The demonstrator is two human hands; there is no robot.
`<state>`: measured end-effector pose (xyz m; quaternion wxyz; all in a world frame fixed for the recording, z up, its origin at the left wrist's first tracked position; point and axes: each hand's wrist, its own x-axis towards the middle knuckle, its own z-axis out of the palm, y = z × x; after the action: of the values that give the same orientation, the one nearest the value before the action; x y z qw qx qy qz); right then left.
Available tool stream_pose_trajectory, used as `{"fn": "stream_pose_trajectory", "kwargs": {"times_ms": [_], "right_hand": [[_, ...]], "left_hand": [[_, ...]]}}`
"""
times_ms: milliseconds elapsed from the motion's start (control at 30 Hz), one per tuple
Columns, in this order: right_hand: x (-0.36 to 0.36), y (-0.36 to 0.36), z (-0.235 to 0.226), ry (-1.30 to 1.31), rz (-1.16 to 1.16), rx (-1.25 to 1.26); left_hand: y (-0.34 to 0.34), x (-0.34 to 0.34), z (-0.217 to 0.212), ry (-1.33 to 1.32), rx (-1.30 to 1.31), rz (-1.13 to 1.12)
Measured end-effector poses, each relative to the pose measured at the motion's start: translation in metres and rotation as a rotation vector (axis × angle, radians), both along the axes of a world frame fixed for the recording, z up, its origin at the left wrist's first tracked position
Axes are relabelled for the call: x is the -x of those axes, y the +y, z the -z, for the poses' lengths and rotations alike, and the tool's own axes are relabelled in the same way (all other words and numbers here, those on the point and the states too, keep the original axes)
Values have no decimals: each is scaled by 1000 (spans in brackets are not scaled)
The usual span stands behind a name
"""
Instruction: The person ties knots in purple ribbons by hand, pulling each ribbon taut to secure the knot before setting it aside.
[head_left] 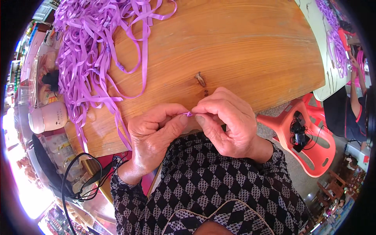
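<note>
A small knot of purple ribbon (188, 114) shows between my fingertips, just off the near edge of the wooden table (235, 47). My left hand (154, 127) pinches the ribbon on one side of the knot between thumb and forefinger. On the other side, my right hand (227, 121) is closed in a pinch, its fingertips close to the knot. The rest of this ribbon is hidden by my fingers. A big heap of loose purple ribbons (90, 47) covers the table's far left, several with small knots, and some strands hang over the near edge.
Left of the table stand a pale pink jar (49, 117) and a black cable (64, 188). An orange plastic stool (313, 152) with black cords on it is at the right. Beyond it, another person (348, 105) is near a white table (333, 86) with more purple ribbons.
</note>
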<state>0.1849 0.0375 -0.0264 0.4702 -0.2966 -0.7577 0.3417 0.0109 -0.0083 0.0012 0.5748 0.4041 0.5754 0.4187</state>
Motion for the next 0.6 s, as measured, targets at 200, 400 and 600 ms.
{"fn": "stream_pose_trajectory", "kwargs": {"times_ms": [200,400,600], "right_hand": [[1,0,1,-7,-4,-44],[5,2,6,-20,36,-149],[8,2,6,-104,94,-222]], "left_hand": [[-1,-1,1,65,-28,17],[-2,-5,3,201,-177,50],[-2,-7,2,215,-191,81]]}}
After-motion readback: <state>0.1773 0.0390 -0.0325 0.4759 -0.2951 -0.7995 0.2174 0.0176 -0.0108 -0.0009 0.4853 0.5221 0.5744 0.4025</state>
